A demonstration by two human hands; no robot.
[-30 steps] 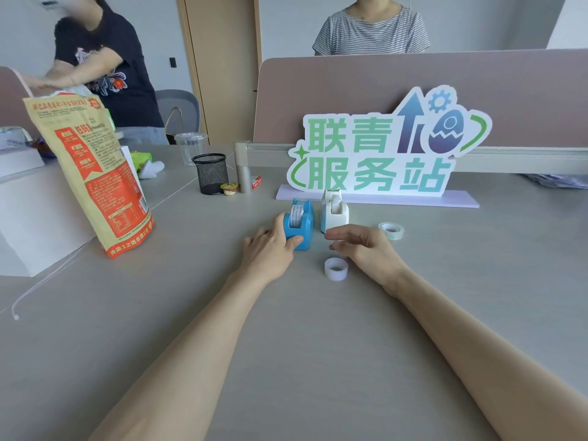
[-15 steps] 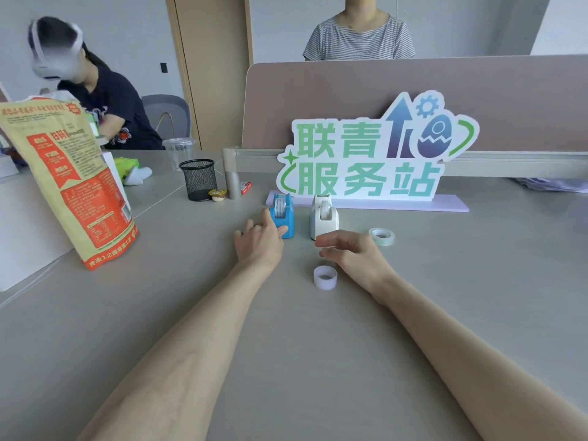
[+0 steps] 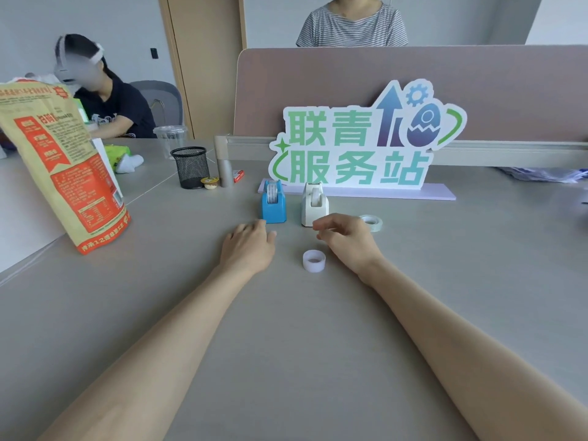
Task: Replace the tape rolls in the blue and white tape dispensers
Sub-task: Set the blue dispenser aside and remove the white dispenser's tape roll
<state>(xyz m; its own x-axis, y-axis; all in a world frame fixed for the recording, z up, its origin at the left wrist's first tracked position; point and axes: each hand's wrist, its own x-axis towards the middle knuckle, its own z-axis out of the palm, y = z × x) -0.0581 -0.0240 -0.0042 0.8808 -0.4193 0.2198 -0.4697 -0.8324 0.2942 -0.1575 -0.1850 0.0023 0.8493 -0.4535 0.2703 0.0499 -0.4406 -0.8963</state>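
A blue tape dispenser (image 3: 273,203) and a white tape dispenser (image 3: 314,205) stand side by side on the grey table, each with a roll in it. My left hand (image 3: 248,246) lies flat just in front of the blue one, fingertips close to its base, holding nothing. My right hand (image 3: 345,240) hovers in front of the white one, fingers loosely curled and empty. A white tape roll (image 3: 314,261) lies between my hands. A clear tape roll (image 3: 371,222) lies to the right, partly behind my right hand.
A green and blue sign (image 3: 366,148) on a lilac base stands right behind the dispensers. A large orange snack bag (image 3: 60,167) stands at left. A black mesh cup (image 3: 190,167) and small items sit at back left. Two people sit beyond the table.
My left hand has let go of the blue dispenser and pulled back toward me. The dispenser now stands free. My right hand stays in front of the white one.
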